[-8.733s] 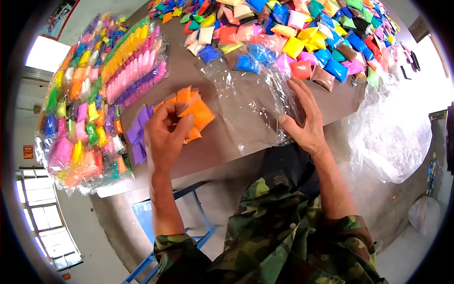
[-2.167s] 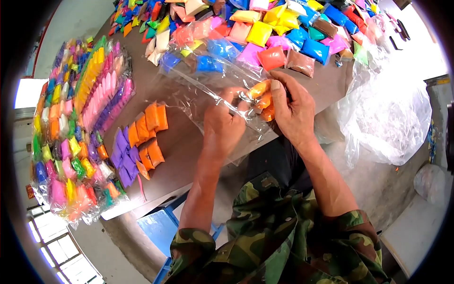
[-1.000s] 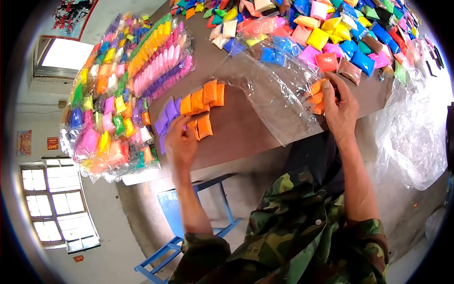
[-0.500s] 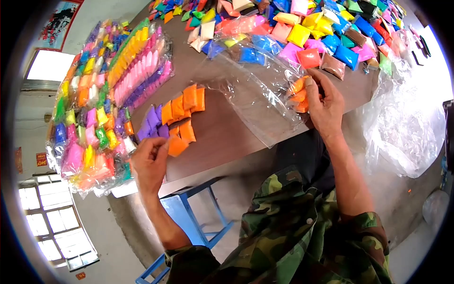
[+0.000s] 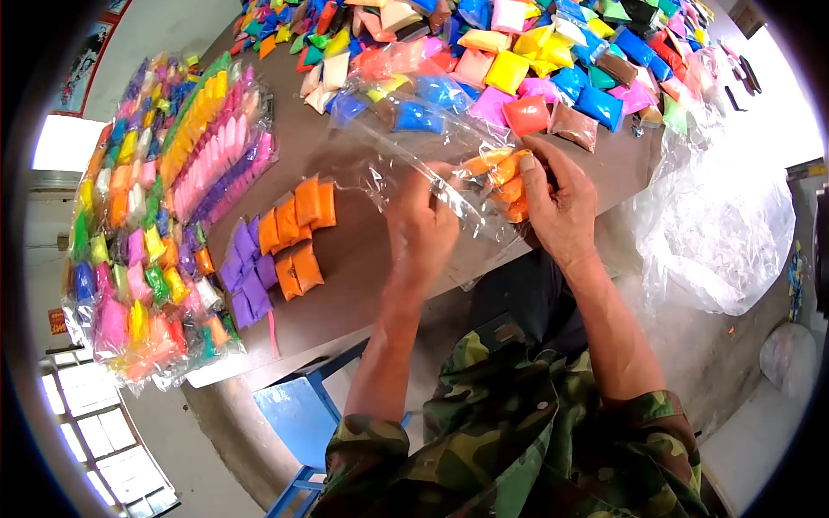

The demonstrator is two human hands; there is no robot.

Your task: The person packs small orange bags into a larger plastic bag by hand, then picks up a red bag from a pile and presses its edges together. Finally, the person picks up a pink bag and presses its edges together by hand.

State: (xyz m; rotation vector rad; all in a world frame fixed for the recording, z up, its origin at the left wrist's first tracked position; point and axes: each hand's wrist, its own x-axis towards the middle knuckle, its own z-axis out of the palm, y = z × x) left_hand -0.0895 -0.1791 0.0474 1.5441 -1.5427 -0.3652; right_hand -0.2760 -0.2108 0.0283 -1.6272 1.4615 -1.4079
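My right hand [image 5: 560,197] is closed on several orange packets [image 5: 509,183] at the right end of a clear plastic bag [image 5: 393,160]. Close by on the left, my left hand [image 5: 425,211] is at the bag, its fingers curled and partly hidden behind the shiny film; what it holds is hard to make out. Left of it on the brown table [image 5: 363,285] lie a cluster of orange packets [image 5: 289,223] and, touching it, a cluster of purple packets [image 5: 244,272].
A heap of many-coloured packets [image 5: 509,73] covers the table's far side. Filled clear bags of coloured packets [image 5: 155,224] lie at the left. Crumpled clear plastic [image 5: 717,216] hangs at the right edge. A blue stool [image 5: 298,419] stands below the table.
My left hand has moved right, from the orange packets to the clear bag beside my right hand. An orange packet is gone from beside the cluster. The view has shifted somewhat.
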